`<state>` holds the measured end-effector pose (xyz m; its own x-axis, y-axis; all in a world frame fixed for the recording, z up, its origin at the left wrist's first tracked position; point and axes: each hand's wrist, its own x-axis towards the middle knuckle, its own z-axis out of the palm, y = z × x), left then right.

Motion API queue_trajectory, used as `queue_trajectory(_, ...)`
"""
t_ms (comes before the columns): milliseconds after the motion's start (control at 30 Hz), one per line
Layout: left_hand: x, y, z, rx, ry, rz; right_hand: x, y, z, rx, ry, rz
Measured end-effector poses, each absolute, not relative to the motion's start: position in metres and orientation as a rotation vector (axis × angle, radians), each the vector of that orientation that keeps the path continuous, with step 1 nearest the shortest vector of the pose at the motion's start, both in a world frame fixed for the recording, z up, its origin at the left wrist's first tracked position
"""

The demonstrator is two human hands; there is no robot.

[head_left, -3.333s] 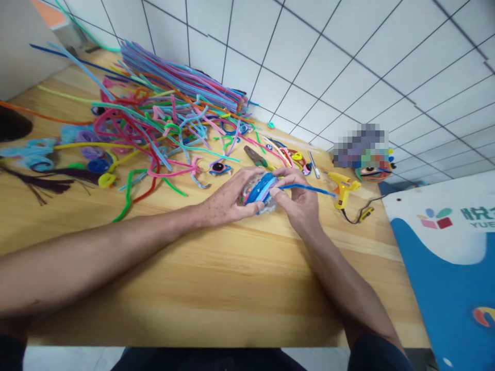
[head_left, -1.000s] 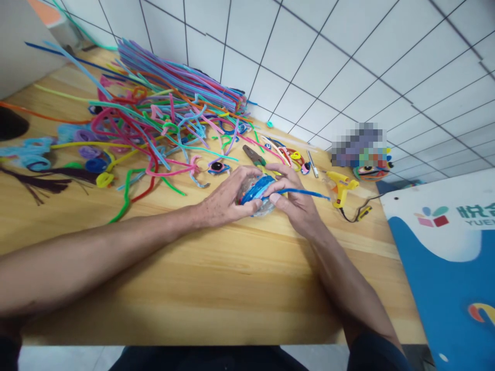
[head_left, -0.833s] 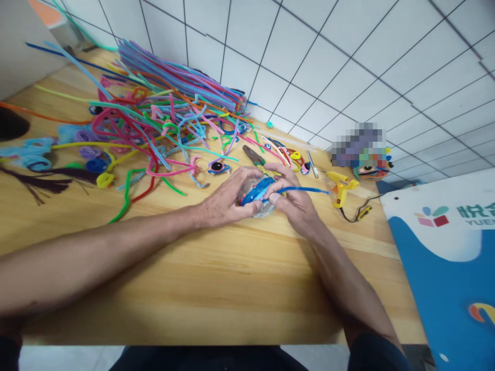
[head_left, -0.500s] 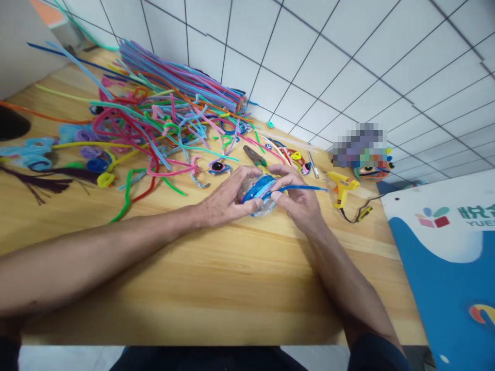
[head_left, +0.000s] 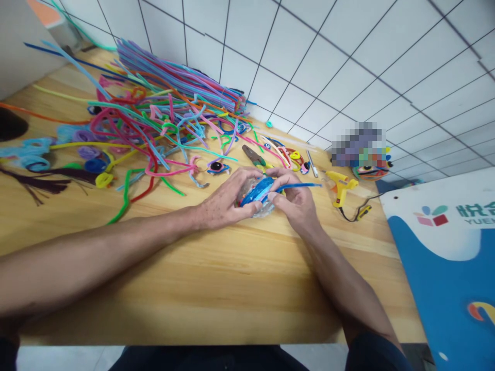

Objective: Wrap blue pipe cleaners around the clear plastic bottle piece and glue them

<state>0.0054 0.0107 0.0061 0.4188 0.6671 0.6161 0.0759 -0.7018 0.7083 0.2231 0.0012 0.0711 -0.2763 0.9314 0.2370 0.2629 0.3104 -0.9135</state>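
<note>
My left hand (head_left: 229, 200) is closed around the side of a small rounded clear object (head_left: 266, 210), its thumb along the near edge. Blue, light blue and lilac pipe cleaners (head_left: 258, 192) lie side by side across that object. With thumb and fingers, my right hand (head_left: 294, 202) pinches a blue pipe cleaner (head_left: 305, 185) against its right side; the loose end sticks out to the right. Fingers cover part of the object, so its full shape is hidden. Just beyond my hands lie pliers (head_left: 252, 154) with green and yellow handles.
Loose pipe cleaners (head_left: 127, 123) tangle at the left, with a thick bundle (head_left: 178, 77) along the tiled wall. A yellow glue gun (head_left: 340, 188) with its cord stands at the right, near a colourful mask-like piece (head_left: 370, 167). A silver pen-like tool (head_left: 311, 164) lies nearby.
The blue pipe cleaner's loose end has shifted slightly left with my right hand, and the object has turned a little. Both hands keep their hold.
</note>
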Motion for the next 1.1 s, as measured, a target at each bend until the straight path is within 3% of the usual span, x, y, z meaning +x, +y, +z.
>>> queue_trajectory(900, 0.001, 0.003, 0.016, 1.703, 0.674, 1.166, 0.218, -0.003, 0.068, -1.054, -1.741, 0.982)
queue_trajectory(1100, 0.004, 0.006, 0.017, 1.663, 0.804, 1.417, 0.219, -0.003, 0.066, -1.053, -1.744, 0.971)
